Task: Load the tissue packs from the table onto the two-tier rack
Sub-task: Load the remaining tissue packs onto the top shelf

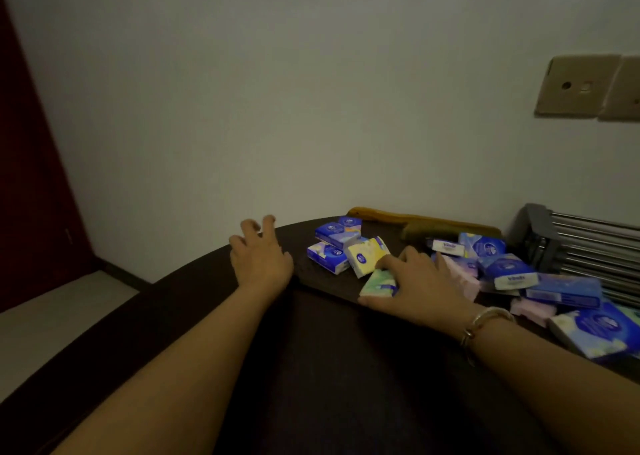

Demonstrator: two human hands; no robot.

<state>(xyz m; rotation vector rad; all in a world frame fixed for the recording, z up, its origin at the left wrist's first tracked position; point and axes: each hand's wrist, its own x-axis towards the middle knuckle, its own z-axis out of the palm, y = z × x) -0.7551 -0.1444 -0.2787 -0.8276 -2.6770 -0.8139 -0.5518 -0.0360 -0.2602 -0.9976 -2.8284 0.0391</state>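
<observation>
Several small tissue packs lie scattered on the dark table (pixel 311 350), blue, yellow, pink and green ones. My right hand (pixel 420 281) rests flat over a green pack (pixel 377 283), its fingers touching a yellow pack (pixel 365 255). My left hand (pixel 259 255) hovers above the table's far edge with fingers spread, holding nothing, left of a blue pack (pixel 327 255). The metal rack (pixel 581 247) with grey ends stands at the far right, partly cut off by the frame.
A brush with a wooden handle (pixel 415 224) lies against the wall behind the packs. Wall sockets (pixel 581 86) sit above the rack. A dark red door (pixel 27 177) stands at the left, with floor below the table's left edge.
</observation>
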